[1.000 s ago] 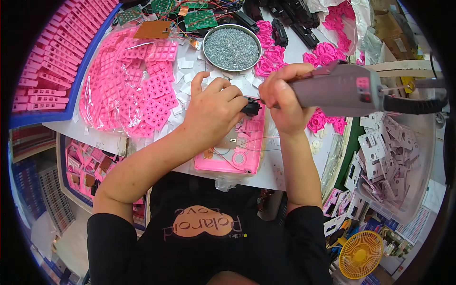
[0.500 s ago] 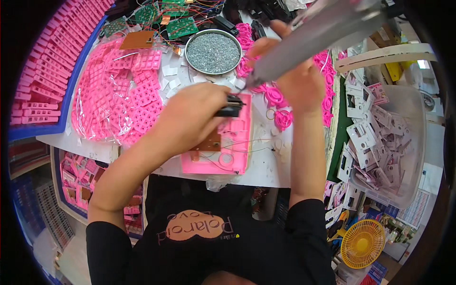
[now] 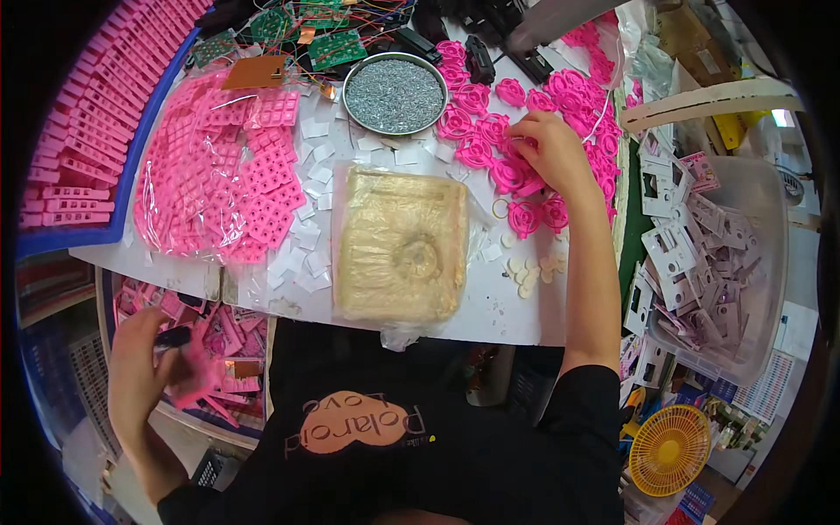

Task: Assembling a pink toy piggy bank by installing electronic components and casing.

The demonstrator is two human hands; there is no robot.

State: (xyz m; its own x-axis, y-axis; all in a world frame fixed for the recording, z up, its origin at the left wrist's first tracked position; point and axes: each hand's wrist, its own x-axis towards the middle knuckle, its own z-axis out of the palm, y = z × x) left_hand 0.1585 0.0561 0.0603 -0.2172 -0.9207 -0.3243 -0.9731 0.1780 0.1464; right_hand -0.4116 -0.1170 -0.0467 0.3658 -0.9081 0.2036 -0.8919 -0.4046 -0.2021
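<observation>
My left hand (image 3: 138, 363) is low at the left, over a bin of pink housings. Its fingers are closed on a pink plastic housing (image 3: 194, 374) that is smeared by motion; a black part shows beside the thumb. Over the right side of the table, my right hand (image 3: 560, 157) reaches into a spread of pink ring-shaped parts (image 3: 473, 150). Its fingers are curled together at one of these parts, and the fingertips are partly hidden. Between the two arms lies a yellowish pad (image 3: 385, 254) wrapped in clear plastic.
Behind the pad stands a round dish of small screws (image 3: 394, 94). A clear bag of pink keypads (image 3: 197, 175) lies left, near a blue crate (image 3: 122, 197). A grey hanging tool (image 3: 560, 24) crosses the top. A clear bin (image 3: 759, 289) of pale panels stands right.
The pink housing has left the pad and is over the lower-left bin with my left hand. My right hand has let go of the grey tool, which moved up, and is among the pink parts.
</observation>
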